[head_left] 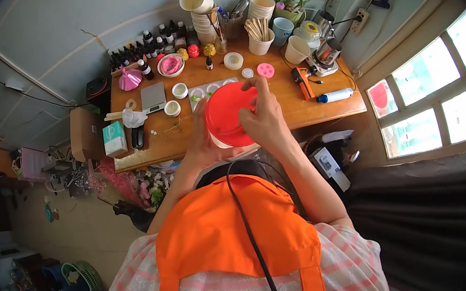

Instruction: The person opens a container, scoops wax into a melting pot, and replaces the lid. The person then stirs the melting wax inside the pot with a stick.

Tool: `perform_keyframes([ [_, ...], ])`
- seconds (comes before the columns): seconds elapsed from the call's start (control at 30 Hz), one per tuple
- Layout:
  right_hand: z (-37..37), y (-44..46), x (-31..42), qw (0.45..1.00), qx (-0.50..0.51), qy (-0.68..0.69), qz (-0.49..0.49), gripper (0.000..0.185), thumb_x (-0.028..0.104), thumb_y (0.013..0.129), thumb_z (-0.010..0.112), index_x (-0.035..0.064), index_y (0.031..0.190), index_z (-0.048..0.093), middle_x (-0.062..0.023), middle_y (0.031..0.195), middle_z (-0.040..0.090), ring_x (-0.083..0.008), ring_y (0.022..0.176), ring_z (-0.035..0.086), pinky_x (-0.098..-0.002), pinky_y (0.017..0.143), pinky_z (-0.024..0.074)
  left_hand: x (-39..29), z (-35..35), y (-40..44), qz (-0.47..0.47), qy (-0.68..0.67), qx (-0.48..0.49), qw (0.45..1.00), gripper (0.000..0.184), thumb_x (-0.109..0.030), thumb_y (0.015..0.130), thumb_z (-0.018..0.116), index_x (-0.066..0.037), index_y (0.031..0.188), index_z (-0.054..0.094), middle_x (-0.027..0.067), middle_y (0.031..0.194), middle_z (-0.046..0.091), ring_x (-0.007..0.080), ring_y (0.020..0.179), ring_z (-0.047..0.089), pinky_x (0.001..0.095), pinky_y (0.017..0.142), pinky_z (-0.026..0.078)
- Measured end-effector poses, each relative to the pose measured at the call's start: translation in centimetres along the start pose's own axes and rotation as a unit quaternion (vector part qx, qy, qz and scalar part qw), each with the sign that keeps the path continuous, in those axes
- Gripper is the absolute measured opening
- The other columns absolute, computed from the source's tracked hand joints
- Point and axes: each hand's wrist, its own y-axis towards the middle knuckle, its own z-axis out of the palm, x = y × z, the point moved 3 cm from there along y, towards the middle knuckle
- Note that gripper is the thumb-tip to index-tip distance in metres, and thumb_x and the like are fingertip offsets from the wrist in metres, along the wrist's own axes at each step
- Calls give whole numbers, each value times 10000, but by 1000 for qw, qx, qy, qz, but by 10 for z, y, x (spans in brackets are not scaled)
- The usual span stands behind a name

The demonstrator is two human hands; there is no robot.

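Note:
A round red lid (227,110) is held up in front of my chest, over the near edge of the table. Beneath its rim a thin pale edge shows, apparently the tub it sits on; most of that is hidden. My left hand (205,145) wraps the tub's side from the left and below. From the right, my right hand (266,114) has its fingers bent over the lid's edge, gripping it. Just beyond the lid lies a tray (197,96) with green bits in its round hollows, partly covered. Two small white cups (173,108) stand left of my left hand.
Dark dropper bottles (148,42), a bowl with a pink item (171,65) and a scale (153,98) occupy the table's left. Paper cups (204,25) and a tub of wooden sticks (261,41) stand at the back. An orange-black tool (303,83) lies right.

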Motion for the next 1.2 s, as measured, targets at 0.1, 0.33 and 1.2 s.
perform_keyframes([
  [0.1,15,-2,8,924,61,322,196,478,10,900,504,94,1347,357,-127,1013,593,-190,832,652,-313,742,491,-5,-3,3,21,34,-10,999,1303,-491,532,922,-16,1486,174,230,1425,327,423,1342,332,514,1123,304],
  [0.33,34,-26,29,734,-158,630,197,525,109,1037,470,78,1491,209,-169,1169,617,-245,978,636,-367,856,520,-22,-6,6,43,110,-9,993,1231,-499,524,910,-25,1448,249,228,1412,362,445,1322,348,531,1108,316],
  [1.2,-26,35,15,909,410,-42,-56,326,321,977,564,77,1171,662,-88,871,664,-181,814,616,-311,721,495,-20,-13,11,20,29,56,998,1242,-527,508,895,-28,1450,258,228,1418,371,425,1343,353,522,1136,290],
])
